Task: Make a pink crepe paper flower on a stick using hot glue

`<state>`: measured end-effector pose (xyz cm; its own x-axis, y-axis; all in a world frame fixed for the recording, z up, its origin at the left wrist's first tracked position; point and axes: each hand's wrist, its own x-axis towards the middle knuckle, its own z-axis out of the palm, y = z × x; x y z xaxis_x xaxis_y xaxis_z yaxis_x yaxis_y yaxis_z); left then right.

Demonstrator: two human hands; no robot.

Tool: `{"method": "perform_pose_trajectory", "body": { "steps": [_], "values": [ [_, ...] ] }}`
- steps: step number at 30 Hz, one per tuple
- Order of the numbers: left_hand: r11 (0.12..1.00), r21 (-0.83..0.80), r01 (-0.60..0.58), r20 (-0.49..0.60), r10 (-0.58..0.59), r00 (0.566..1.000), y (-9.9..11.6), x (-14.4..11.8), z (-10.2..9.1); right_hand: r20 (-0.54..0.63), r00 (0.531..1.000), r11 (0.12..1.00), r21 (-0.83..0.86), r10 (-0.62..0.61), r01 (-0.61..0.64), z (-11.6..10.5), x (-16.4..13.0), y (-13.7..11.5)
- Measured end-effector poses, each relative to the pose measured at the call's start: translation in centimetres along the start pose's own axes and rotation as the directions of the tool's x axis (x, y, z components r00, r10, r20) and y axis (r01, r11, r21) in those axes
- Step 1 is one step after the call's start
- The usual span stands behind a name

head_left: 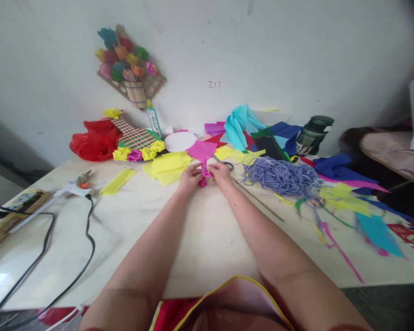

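In the head view, the left hand (189, 177) and the right hand (220, 173) are closing their fingers on a pink paper piece (204, 176), pinching it between them above the table (207, 239); its folds are lying mostly hidden behind the fingers. Just beyond, yellow paper sheets (169, 164) are lying flat. Purple yarn (279, 177) is sitting to the right, a glue gun (76, 185) to the left.
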<state>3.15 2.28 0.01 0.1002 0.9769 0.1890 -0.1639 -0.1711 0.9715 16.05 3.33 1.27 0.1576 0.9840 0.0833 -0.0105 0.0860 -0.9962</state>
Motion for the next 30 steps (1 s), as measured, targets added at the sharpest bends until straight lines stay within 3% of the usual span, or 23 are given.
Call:
{"method": "perform_pose_trajectory", "body": {
  "steps": [9, 17, 22, 30],
  "values": [
    [0.999, 0.019, -0.027, 0.018, 0.027, 0.999, -0.09, -0.13, 0.09, 0.025, 0.997, 0.991, 0.114, 0.068, -0.071, -0.06, -0.31, -0.35],
    [0.999, 0.009, -0.037, 0.024, 0.037, 0.999, -0.09, -0.15, 0.13, 0.035, 0.999, 0.999, 0.033, 0.029, -0.03, 0.07, -0.38, -0.54],
    [0.999, 0.005, -0.048, 0.031, 0.048, 0.998, -0.18, -0.16, 0.14, -0.009, 0.999, 0.997, 0.069, 0.036, -0.035, -0.07, 0.02, 0.08],
    [0.999, 0.003, -0.053, 0.024, 0.053, 0.998, 0.07, -0.28, 0.25, 0.048, 0.998, 0.994, 0.106, -0.031, 0.026, -0.26, 0.07, 0.08]
  ]
}}
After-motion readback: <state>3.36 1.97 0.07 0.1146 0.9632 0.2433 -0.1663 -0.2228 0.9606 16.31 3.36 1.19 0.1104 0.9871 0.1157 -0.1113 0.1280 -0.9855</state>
